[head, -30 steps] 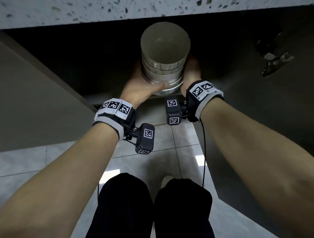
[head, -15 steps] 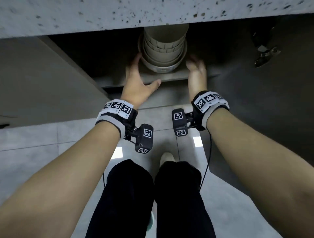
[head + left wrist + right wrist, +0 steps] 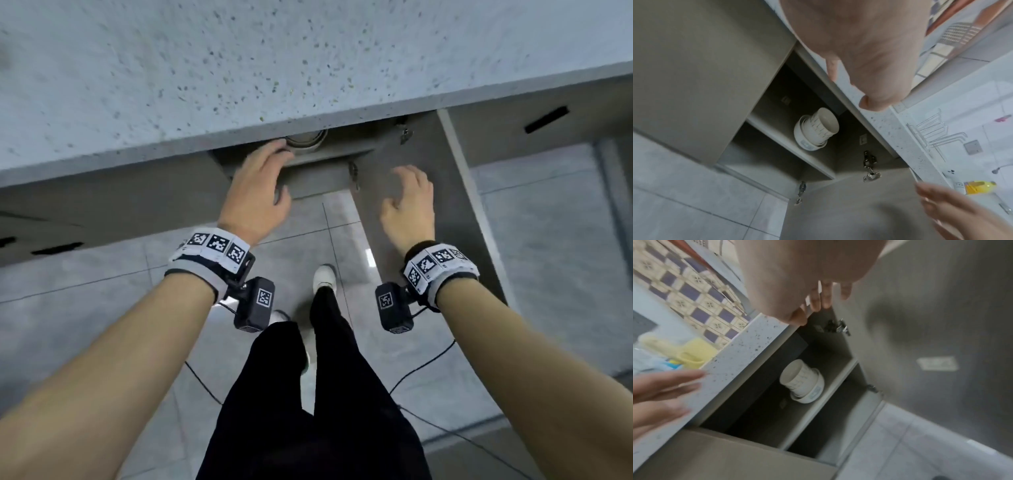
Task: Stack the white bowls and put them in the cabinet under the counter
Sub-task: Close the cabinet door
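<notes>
The stack of white bowls (image 3: 816, 129) stands upside down on the upper shelf (image 3: 777, 138) of the open cabinet, with no hand on it. The right wrist view shows the stack of white bowls (image 3: 802, 381) too. From the head view only the rim of the stack (image 3: 305, 138) peeks out under the counter edge (image 3: 239, 133). My left hand (image 3: 263, 171) hovers in front of the shelf, fingers loose and empty. My right hand (image 3: 407, 195) hangs empty before the open cabinet door (image 3: 428, 246), fingers relaxed.
The speckled counter top (image 3: 205, 68) overhangs the cabinet. Metal hinges (image 3: 869, 165) sit on the door's inner side. A closed cabinet door (image 3: 102, 212) is to the left. A yellow bottle (image 3: 978, 186) and a wire rack (image 3: 937, 129) stand on the counter. My legs (image 3: 308, 394) are over the tiled floor.
Both hands let go of the bowl stack on the shelf and drew back out of the cabinet. The head view rose, so the counter now hides most of the stack.
</notes>
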The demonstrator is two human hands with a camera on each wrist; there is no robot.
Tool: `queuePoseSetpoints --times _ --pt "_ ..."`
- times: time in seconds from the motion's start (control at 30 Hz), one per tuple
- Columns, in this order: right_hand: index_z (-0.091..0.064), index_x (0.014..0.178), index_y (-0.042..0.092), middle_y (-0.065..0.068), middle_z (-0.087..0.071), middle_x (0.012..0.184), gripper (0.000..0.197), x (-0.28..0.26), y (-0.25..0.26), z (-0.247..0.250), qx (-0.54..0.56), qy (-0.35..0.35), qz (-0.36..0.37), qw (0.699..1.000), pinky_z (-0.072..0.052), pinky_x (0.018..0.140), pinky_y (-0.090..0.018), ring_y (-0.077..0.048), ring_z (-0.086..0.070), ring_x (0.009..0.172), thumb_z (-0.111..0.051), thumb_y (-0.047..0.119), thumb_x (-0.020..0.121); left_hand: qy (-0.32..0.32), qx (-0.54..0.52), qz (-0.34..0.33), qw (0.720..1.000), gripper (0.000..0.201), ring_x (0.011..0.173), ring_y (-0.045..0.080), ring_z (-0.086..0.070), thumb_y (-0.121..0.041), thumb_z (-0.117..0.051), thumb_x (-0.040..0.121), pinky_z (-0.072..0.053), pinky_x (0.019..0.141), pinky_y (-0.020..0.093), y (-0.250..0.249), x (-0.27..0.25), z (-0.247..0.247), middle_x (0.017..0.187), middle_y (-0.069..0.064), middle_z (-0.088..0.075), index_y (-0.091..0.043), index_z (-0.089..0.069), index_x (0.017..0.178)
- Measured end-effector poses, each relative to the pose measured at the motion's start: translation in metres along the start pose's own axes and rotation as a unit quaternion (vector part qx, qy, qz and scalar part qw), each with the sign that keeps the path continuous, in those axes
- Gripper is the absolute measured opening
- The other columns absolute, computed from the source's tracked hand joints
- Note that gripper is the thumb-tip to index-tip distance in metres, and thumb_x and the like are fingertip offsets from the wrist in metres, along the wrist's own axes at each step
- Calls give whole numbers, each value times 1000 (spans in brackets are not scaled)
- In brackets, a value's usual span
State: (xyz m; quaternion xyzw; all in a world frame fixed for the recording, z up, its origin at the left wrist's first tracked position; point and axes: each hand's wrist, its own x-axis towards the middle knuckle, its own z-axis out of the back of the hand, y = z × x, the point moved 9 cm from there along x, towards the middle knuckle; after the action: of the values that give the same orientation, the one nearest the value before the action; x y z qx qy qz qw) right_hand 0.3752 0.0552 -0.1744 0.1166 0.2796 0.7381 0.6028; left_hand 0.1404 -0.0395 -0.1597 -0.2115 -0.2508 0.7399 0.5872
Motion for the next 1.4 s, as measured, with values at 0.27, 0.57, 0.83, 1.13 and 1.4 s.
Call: queuePoseSetpoints --times 0.27,0.57,0.83,1.13,1.4 --pt "-31 141 6 -16 -35 148 72 -44 -99 62 -130 52 -263 955 -28 113 -52 -37 -34 136 -60 28 80 43 194 91 976 81 140 37 -28 -16 -62 77 -24 117 59 35 -12 43 153 15 -28 -6 -27 150" --pt "-52 129 5 -22 -49 133 56 -40 -90 58 -103 79 -265 956 -37 108 -42 -38 -44 127 -50 29 79 33 213 107 971 85 146 35 -21 -17 -65 76 -8 122 60 43 -13 55 155 13 -25 -8 -25 150" --pt "-63 108 12 -10 -66 106 31 -42 -29 6 46 106 -244 963 -49 87 -31 -31 -63 103 -52 13 80 89 193 148 966 92 151 34 -12 -20 -68 78 -12 122 59 50 -10 53 158 10 -19 -9 -17 154" --pt "-55 97 -2 -23 -60 116 17 -15 61 -70 490 114 -389 772 -50 102 -40 -33 -60 114 -38 1 92 131 187 156 961 93 152 30 -11 -17 -71 77 -23 118 61 54 -8 58 157 7 -20 -11 -18 153" --pt "-45 75 5 -6 -63 41 29 24 54 -113 412 156 -466 768 -41 110 -30 -22 -65 104 -27 -9 94 166 206 175 948 99 152 31 -9 -18 -73 75 -29 116 61 50 -8 55 158 8 -16 -8 -13 154"
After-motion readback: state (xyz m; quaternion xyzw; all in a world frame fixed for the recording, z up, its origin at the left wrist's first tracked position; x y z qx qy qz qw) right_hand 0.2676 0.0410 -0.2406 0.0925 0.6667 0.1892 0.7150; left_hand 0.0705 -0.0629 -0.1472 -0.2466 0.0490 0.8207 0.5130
